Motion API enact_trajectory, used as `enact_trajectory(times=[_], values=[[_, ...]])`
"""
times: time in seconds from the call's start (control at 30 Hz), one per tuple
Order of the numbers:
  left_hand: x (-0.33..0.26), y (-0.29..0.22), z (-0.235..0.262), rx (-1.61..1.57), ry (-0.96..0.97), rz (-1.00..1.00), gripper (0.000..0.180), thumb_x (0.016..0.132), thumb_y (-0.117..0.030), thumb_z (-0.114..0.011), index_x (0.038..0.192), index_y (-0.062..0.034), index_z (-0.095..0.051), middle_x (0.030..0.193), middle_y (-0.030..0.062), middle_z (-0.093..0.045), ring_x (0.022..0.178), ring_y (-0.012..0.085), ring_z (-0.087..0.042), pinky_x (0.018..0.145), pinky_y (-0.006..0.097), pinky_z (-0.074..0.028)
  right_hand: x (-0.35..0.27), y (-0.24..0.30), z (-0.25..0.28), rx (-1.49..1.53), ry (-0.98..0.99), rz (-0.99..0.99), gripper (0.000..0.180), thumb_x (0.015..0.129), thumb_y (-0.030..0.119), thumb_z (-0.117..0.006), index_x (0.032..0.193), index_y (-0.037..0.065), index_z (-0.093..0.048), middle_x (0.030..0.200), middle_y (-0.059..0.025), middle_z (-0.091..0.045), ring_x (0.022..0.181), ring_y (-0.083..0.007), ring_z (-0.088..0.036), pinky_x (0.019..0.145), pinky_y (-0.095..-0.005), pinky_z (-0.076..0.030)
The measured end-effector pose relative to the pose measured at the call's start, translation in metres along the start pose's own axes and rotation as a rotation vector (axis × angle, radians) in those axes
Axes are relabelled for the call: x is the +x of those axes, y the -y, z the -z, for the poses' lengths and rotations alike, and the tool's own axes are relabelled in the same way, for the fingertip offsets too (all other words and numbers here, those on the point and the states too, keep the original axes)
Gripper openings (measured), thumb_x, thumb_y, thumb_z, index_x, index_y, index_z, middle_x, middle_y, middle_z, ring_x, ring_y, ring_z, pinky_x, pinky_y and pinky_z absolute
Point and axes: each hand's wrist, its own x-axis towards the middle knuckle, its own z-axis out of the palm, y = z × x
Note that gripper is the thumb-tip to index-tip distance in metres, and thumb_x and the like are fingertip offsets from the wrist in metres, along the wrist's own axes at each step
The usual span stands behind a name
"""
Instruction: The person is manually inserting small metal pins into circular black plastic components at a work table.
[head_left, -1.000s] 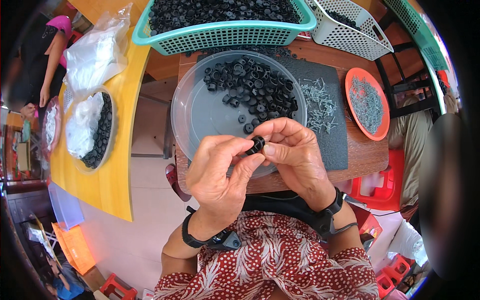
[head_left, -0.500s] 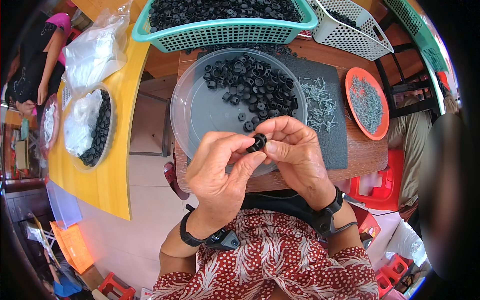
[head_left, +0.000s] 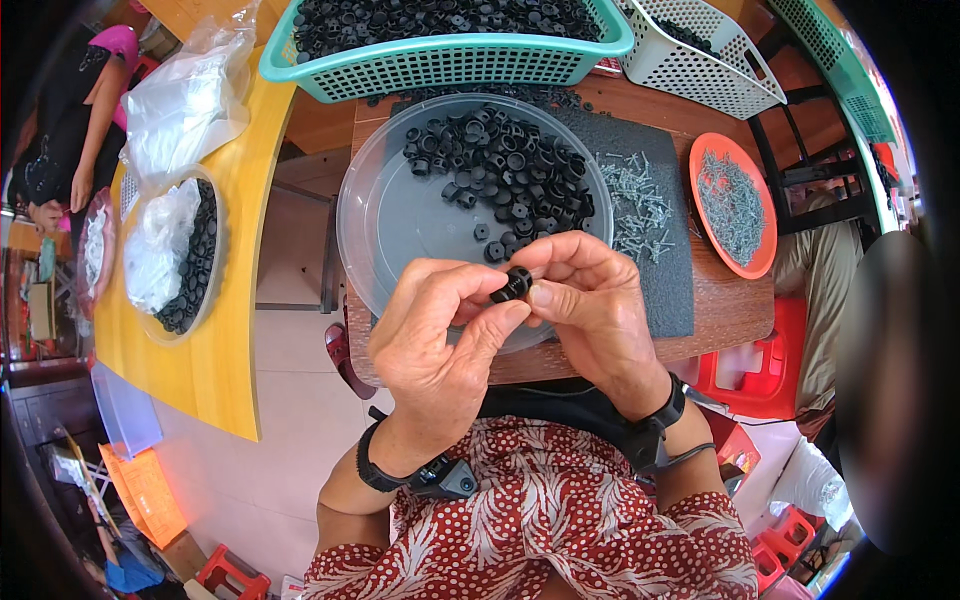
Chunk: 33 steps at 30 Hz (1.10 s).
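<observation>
Barely shifted, left hand (head_left: 432, 335) and right hand (head_left: 598, 318) fingertips pinching 1 black part (head_left: 513, 287) — long axis roughly 8-to-2 o'clock, front end unclear — clear bowl (head_left: 400, 225) beyond at 11 o'clock

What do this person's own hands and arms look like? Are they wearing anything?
The left hand and right hand are without gloves. Black wrist straps carry chunky dark modules, the left one with a small round lens-like spot. A thin dark cord runs beside the right module. The short sleeves are red with white dots and feathery leaf shapes.
</observation>
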Motion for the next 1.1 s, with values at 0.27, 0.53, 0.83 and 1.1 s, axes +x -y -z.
enact_trajectory(times=[0.27, 0.53, 0.83, 1.1], values=[[0.0011, 0.002, 0.0035, -0.025, 0.044, 0.003, 0.023, 0.07, 0.002, -0.074, 0.09, 0.0019, -0.063, 0.085, 0.0088, -0.059, 0.069, 0.0129, -0.059, 0.06, 0.022, -0.049, -0.0023, -0.0015, 0.0009, -0.01, -0.006, 0.038, 0.022, 0.078, -0.008, -0.063, 0.099, -0.002, -0.064, 0.09, -0.008, -0.066, 0.076, -0.0105, -0.06, 0.064, -0.0224, -0.05], [0.0008, 0.0002, 0.0016, -0.057, 0.027, 0.057, 0.024, 0.069, 0.004, -0.074, 0.09, 0.0014, -0.062, 0.084, 0.0027, -0.056, 0.07, 0.008, -0.05, 0.064, 0.02, -0.043, -0.0033, -0.0004, -0.0022, -0.015, -0.006, 0.052, 0.021, 0.079, -0.008, -0.063, 0.099, -0.001, -0.064, 0.091, -0.008, -0.066, 0.076, -0.0107, -0.06, 0.064, -0.0222, -0.05], [0.0008, -0.0037, 0.0038, -0.058, 0.066, 0.099, 0.026, 0.07, 0.005, -0.074, 0.092, 0.0022, -0.061, 0.086, 0.0034, -0.057, 0.073, 0.0082, -0.051, 0.067, 0.02, -0.045, -0.0042, 0.0023, -0.0052, 0.032, -0.025, -0.024, 0.021, 0.081, -0.004, -0.062, 0.101, -0.004, -0.061, 0.086, -0.0071, -0.064, 0.071, -0.01, -0.058, 0.063, -0.0221, -0.049], [-0.0019, -0.0001, 0.0075, -0.154, 0.074, 0.187, 0.032, 0.071, 0.005, -0.074, 0.098, 0.0022, -0.058, 0.09, 0.0048, -0.059, 0.075, 0.0082, -0.052, 0.07, 0.02, -0.045, -0.0031, 0.0002, -0.0054, 0.043, -0.014, -0.036, 0.02, 0.081, -0.002, -0.063, 0.1, -0.003, -0.061, 0.085, -0.0061, -0.064, 0.072, -0.0095, -0.058, 0.064, -0.0218, -0.048]])
